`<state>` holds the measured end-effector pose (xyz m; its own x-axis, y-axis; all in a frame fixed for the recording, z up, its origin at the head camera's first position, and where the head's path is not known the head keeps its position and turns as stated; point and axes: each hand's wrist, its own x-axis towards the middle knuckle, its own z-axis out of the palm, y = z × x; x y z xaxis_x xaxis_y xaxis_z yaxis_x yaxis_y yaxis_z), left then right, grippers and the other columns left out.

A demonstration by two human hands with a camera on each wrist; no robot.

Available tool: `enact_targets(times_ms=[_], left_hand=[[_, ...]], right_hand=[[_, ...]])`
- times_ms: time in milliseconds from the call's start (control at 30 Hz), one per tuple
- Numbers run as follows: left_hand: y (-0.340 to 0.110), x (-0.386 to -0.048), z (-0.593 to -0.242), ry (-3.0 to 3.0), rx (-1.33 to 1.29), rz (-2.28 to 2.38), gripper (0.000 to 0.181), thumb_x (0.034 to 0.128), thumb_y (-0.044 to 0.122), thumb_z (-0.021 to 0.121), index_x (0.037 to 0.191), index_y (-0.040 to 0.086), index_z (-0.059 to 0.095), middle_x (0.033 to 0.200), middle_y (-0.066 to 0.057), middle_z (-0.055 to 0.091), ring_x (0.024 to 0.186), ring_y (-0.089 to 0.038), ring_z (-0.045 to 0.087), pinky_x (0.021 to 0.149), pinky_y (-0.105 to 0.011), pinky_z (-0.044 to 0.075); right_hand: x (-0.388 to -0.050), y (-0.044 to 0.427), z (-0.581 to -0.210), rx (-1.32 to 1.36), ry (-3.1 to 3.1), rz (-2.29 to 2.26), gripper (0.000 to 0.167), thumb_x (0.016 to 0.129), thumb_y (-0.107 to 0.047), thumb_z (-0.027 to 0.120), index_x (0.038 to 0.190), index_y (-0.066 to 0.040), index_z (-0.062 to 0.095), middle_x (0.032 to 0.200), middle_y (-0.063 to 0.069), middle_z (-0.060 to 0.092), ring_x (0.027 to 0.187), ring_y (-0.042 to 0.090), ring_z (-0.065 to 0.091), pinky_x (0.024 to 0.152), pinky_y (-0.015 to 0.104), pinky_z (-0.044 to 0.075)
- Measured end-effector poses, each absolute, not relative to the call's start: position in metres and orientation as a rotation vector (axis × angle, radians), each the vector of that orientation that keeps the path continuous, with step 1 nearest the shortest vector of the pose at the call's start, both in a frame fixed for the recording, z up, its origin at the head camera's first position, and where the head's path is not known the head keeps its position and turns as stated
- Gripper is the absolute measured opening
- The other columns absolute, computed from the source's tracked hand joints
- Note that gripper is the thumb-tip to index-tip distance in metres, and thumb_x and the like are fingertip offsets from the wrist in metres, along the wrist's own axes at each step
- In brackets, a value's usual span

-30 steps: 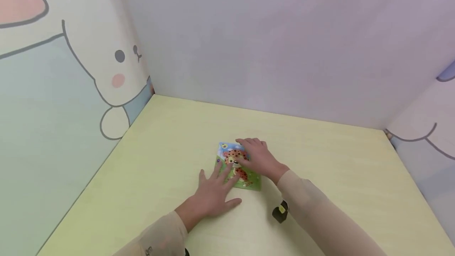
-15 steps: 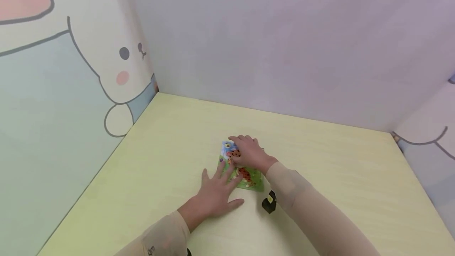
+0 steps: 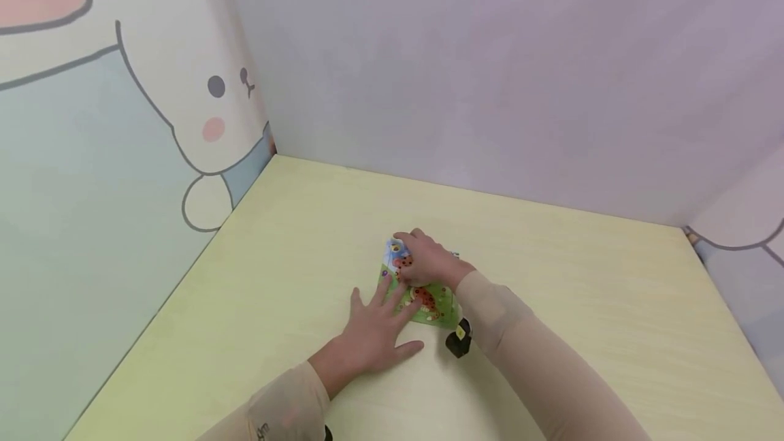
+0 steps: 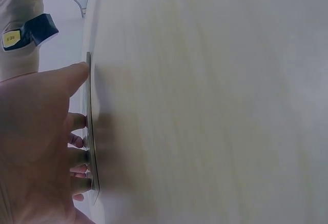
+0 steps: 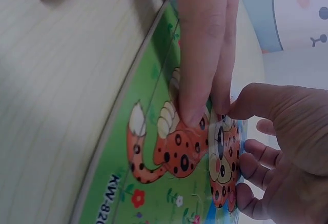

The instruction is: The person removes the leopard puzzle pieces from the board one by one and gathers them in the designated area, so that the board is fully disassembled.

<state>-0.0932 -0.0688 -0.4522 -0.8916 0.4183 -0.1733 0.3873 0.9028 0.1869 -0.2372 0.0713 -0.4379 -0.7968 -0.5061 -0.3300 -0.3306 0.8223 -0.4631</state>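
A flat puzzle board [image 3: 444, 301] printed with an orange spotted leopard lies on the table; thin cut lines and "KW-820" show in the right wrist view. My left hand [image 3: 370, 339] has spread, straight fingers, two of which press on the leopard's body [image 5: 182, 155]. From the far right my right hand [image 3: 431, 260] reaches over the picture. Its thumb and curled fingers pinch around the leopard-head puzzle piece [image 5: 221, 170]; whether this has risen from the board cannot be told. In the left wrist view, the board [image 4: 91, 126] appears edge-on beside my left hand [image 4: 36, 137].
The pale yellow table [image 3: 294, 237] surrounds the board. A plain lilac wall [image 3: 459, 73] stands behind it, and a wall with a rabbit drawing [image 3: 177, 107] is on the left. A black wrist device [image 3: 459, 339] sits under my right cuff.
My right hand has shifted left across the board, and its fingers have curled in around the leopard's head. My left hand stays spread on the board. The head view has turned slightly.
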Motion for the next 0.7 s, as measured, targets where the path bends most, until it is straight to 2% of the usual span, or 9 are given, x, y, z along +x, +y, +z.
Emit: enact_targets(times_ms=[267,467,700], left_hand=[[-0.0697,-0.0941,-0.4537,2.869,0.624,0.209,0.070,0.1014,0.066,0.050,0.161,0.030,0.042,0.175,-0.005,0.025,0.163,-0.036,0.018,0.111,-0.079,0.031],[-0.0709,-0.0950,-0.4548,2.878,0.632,0.207,0.070,0.1015,0.066,0.050,0.162,0.030,0.042,0.175,-0.005,0.024,0.163,-0.036,0.018,0.111,-0.079,0.031],[-0.0708,-0.0940,-0.4519,2.867,0.629,0.232,0.070,0.1013,0.065,0.051,0.161,0.029,0.043,0.175,-0.005,0.025,0.163,-0.036,0.018,0.111,-0.080,0.031]], right_hand=[[-0.2386,0.0687,-0.4334,-0.600,2.548,-0.530,0.089,0.093,-0.024,0.078,0.167,-0.018,0.027,0.158,0.020,0.039,0.126,0.032,0.056,0.103,0.051,0.051],[-0.2383,0.0666,-0.4305,-0.600,2.543,-0.547,0.087,0.094,-0.021,0.076,0.167,-0.017,0.028,0.159,0.020,0.040,0.132,0.033,0.055,0.104,0.050,0.051],[-0.2363,0.0656,-0.4290,-0.595,2.541,-0.552,0.085,0.094,-0.019,0.075,0.166,-0.016,0.030,0.156,0.020,0.043,0.133,0.033,0.054,0.104,0.051,0.051]])
